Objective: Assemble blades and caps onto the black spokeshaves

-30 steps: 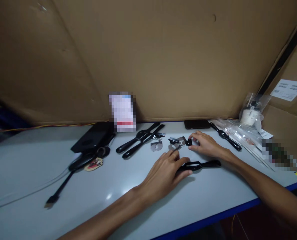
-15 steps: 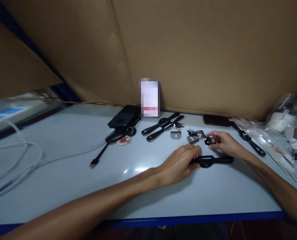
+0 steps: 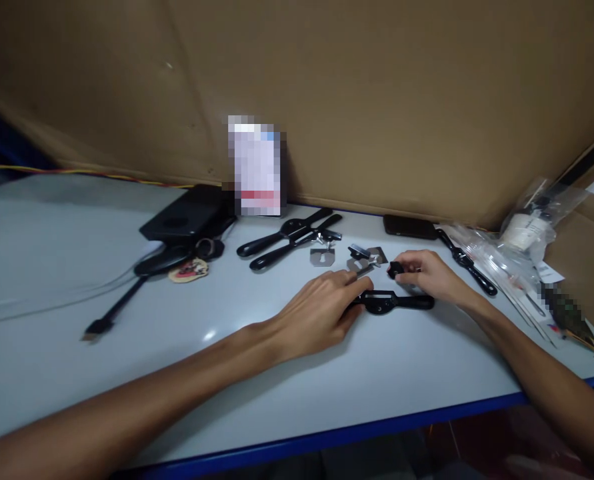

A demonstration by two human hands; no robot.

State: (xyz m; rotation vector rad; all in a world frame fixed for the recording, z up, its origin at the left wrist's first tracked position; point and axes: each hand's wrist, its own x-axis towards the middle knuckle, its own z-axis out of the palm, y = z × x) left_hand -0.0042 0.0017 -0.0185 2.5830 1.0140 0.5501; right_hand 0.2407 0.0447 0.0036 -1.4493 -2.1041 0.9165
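My left hand (image 3: 329, 303) is closed on the left handle of a black spokeshave body (image 3: 381, 304), which lies on the table with its right handle pointing right. Between the fingertips of my right hand (image 3: 429, 272) is a small black cap piece (image 3: 395, 269), held just above and behind that body. Beyond my left fingers lie flat metal blades (image 3: 378, 255), another cap (image 3: 359, 251) and small bright screws. Two more spokeshave bodies (image 3: 291, 230) rest side by side to the left, a blade (image 3: 323, 257) in front of them. A further spokeshave (image 3: 467, 261) lies at right.
A blurred-out screen (image 3: 257, 170) leans on the cardboard wall (image 3: 377, 100). Left are a black box (image 3: 184, 215), a cable (image 3: 119, 307) and a wooden tag (image 3: 189, 271). At right lie a phone-like slab (image 3: 410, 227) and plastic bags (image 3: 491, 257). The blue table edge (image 3: 337, 430) runs in front.
The view has shifted right and tilted, so things appear farther left. My left hand still grips the spokeshave body and my right still holds the small cap, which has turned slightly.
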